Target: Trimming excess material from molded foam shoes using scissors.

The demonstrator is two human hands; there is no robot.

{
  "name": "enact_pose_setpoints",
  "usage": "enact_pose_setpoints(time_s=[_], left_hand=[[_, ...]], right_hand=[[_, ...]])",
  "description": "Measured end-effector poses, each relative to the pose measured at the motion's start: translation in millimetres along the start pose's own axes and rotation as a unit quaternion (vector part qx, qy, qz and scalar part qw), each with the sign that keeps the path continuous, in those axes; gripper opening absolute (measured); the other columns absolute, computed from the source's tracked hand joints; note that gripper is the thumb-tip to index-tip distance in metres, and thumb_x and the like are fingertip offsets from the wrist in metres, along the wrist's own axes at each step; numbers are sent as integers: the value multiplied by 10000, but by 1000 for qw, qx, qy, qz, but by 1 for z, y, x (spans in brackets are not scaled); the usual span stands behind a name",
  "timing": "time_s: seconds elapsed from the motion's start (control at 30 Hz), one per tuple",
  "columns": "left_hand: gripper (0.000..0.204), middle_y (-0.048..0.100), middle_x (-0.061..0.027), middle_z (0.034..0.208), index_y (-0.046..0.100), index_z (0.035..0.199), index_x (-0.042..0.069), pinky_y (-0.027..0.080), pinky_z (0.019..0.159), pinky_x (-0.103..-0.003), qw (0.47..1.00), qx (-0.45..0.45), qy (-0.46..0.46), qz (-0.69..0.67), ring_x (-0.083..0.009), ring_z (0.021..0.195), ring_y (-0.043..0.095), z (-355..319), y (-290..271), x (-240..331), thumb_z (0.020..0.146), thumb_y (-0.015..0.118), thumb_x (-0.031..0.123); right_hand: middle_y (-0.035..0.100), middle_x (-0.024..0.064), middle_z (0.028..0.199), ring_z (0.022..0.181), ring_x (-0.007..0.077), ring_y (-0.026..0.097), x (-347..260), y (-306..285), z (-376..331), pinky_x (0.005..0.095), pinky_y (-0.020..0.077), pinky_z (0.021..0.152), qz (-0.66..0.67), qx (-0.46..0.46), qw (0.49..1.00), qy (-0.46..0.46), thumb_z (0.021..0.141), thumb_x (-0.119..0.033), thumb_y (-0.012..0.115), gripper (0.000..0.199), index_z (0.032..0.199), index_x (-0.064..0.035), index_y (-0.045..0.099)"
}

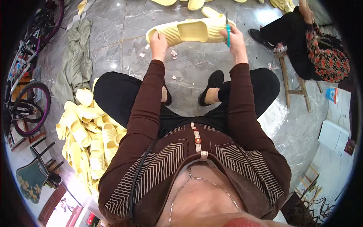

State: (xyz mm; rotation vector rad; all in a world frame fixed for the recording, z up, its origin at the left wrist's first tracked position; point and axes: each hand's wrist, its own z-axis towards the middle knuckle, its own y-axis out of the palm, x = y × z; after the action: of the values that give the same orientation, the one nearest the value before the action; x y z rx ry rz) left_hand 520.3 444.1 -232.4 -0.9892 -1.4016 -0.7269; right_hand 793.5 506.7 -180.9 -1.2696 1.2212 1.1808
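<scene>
Out in front of me, a pair of pale yellow slippers with ribbed straps is stretched sideways between my two hands. They look joined end to end, though I cannot tell how. My left hand is closed on the left end, thumb on top. At the other end, my right hand is closed around teal-handled scissors, whose dark tip points away from me. Its fingers also touch the right end of the slippers. Beyond that end, another yellow slipper partly shows.
A big pile of yellow slippers lies by my left leg, with grey-green cloth beyond it. Small pale scraps dot the marble floor. On the right, a person in black trousers sits near a wooden stool. Bicycles stand far left.
</scene>
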Motion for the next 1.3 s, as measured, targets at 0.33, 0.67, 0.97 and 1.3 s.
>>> enact_pose_setpoints(time_s=[0.33, 0.67, 0.97, 1.3], left_hand=[[370, 606, -107, 906, 574, 957, -40, 460, 721, -304, 925, 174, 279, 192, -169, 806, 577, 15, -57, 50, 871, 497, 312], [458, 609, -87, 844, 589, 929, -11, 461, 687, -284, 977, -42, -51, -204, -156, 765, 579, -5, -50, 59, 891, 432, 418], [529, 612, -109, 906, 572, 962, -30, 472, 728, -290, 973, -51, -51, -220, -175, 805, 594, -8, -36, 43, 903, 360, 452], [325, 577, -89, 942, 539, 1001, -1, 460, 753, -278, 989, -54, 45, -134, -165, 846, 561, -12, -34, 31, 857, 534, 291]], right_hand=[[588, 14, 744, 515, 86, 518, -30, -15, -5, 200, 391, 407, 115, -48, 990, 66, 683, -106, 686, 319, 981, -46, 589], [568, -26, 765, 558, 52, 485, -27, 3, -17, 184, 363, 433, 94, -117, 986, 73, 661, -131, 701, 358, 991, -59, 581], [574, -6, 752, 557, 76, 509, -3, 14, -23, 201, 395, 437, 134, -140, 974, 117, 691, -113, 671, 288, 956, -55, 577], [580, 24, 793, 604, 114, 536, 2, 28, -8, 237, 423, 494, 112, -119, 979, 120, 715, -106, 657, 267, 961, -47, 575]])
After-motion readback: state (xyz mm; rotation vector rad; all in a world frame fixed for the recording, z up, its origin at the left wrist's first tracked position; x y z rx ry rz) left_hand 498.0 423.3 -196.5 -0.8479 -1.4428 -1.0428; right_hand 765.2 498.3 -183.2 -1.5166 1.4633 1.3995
